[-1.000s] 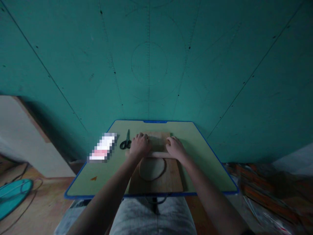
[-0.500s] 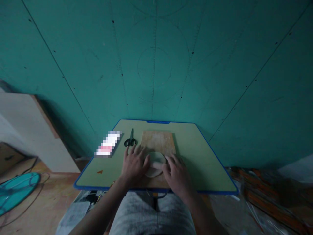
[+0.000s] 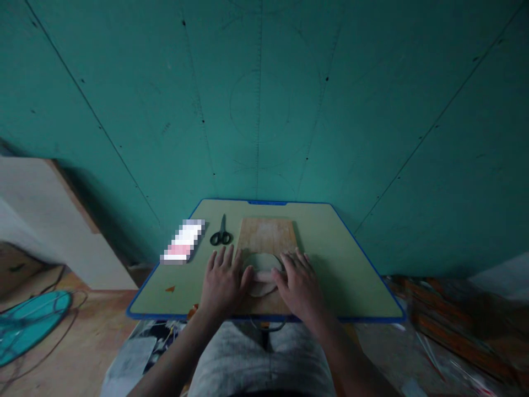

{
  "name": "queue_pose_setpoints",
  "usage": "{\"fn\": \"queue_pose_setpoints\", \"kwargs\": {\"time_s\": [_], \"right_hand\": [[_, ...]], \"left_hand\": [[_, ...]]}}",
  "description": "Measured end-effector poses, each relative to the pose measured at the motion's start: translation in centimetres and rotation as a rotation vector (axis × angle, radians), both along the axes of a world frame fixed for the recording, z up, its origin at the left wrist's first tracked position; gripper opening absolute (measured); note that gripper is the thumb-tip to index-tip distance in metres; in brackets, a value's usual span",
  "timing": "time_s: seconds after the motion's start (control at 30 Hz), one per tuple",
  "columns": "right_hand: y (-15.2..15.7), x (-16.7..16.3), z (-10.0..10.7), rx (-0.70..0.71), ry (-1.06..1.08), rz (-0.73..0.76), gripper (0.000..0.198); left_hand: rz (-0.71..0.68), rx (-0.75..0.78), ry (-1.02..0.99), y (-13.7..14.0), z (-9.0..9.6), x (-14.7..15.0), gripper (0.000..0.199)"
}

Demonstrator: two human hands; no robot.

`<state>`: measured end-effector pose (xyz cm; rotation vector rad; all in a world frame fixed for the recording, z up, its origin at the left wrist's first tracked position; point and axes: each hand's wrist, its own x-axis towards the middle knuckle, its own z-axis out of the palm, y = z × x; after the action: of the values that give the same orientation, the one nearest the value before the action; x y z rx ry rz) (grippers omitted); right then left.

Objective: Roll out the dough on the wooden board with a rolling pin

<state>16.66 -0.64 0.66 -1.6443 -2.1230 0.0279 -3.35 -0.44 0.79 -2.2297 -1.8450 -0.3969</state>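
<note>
A pale rolling pin (image 3: 264,276) lies crosswise over a round, flat sheet of dough (image 3: 261,259) on a wooden cutting board (image 3: 266,232). My left hand (image 3: 223,281) presses flat over the pin's left end, its fingers stretched out and apart, its thumb beside the dough. Over the right end rests my right hand (image 3: 301,281), with fingers spread forward and its thumb on the pin. Both ends of the pin are hidden under my palms. Just beyond my left fingertips, black-handled scissors (image 3: 221,236) lie with their blades pointing away.
A blue-edged table (image 3: 351,264) carries the board. On its left lie a phone with a blurred screen (image 3: 184,241) and a small orange-brown scrap (image 3: 170,289). A green wall (image 3: 264,110) stands behind. Pale panels (image 3: 53,220) lean at left; clutter (image 3: 446,325) covers the right floor.
My fingers, more bent before, now stretch farther forward and spread apart, most plainly on the right hand. The rolling pin lies straighter across the dough. The view has shifted slightly.
</note>
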Motion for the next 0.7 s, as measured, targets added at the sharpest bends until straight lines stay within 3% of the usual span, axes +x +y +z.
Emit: {"fn": "queue_pose_setpoints", "kwargs": {"time_s": [0.4,0.7], "right_hand": [[7.9,-0.1,1.3,-0.167,-0.058,-0.107,0.033],[11.4,-0.1,1.9,-0.22,-0.106,-0.095,0.025]], "left_hand": [[0.096,-0.131,-0.023,6.0,2.0,1.4,0.05],[0.102,-0.196,-0.081,8.9,2.6,1.2,0.046]]}}
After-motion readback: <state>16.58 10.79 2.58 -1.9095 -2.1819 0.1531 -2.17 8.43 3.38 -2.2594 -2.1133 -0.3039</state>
